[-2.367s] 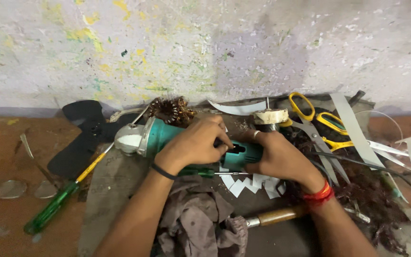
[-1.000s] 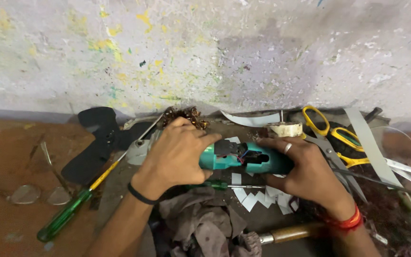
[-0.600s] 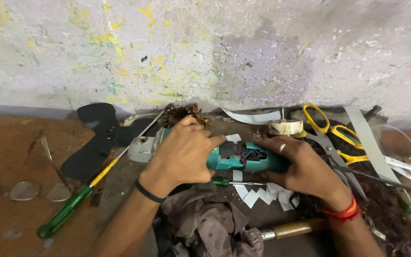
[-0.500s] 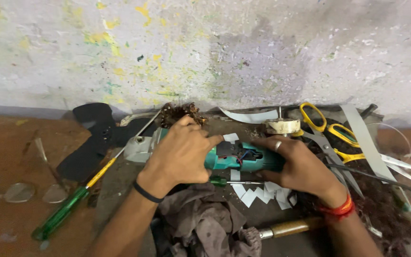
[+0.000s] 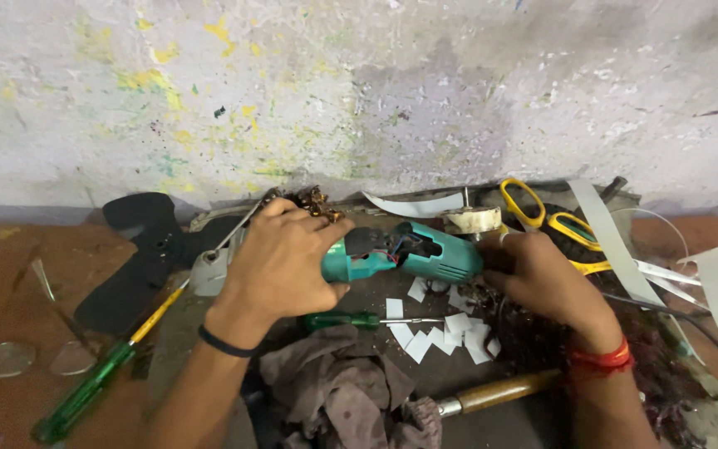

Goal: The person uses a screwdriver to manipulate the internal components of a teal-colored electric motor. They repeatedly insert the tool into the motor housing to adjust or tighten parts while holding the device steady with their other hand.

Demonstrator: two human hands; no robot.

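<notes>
My left hand point(image 5: 280, 262) wraps the front of the teal power tool point(image 5: 413, 252) lying on the floor, pinning it steady. My right hand point(image 5: 542, 278) cups its rear end, fingers curled, so the opened casing faces up.

The power tool point(image 5: 409, 252) lies across the middle of the work surface, with the left hand point(image 5: 280, 266) on its left end and the right hand point(image 5: 542, 278) at its right end. Just near of it lie a small screwdriver point(image 5: 359, 319), paper scraps point(image 5: 442, 333), a rag point(image 5: 342, 391) and a hammer handle point(image 5: 500, 391). Far left lies a fan blade point(image 5: 139, 258) with a long screwdriver point(image 5: 101, 374) near it; scissors point(image 5: 550, 220) lie far right, a tape roll point(image 5: 473, 219) just behind the tool.
</notes>
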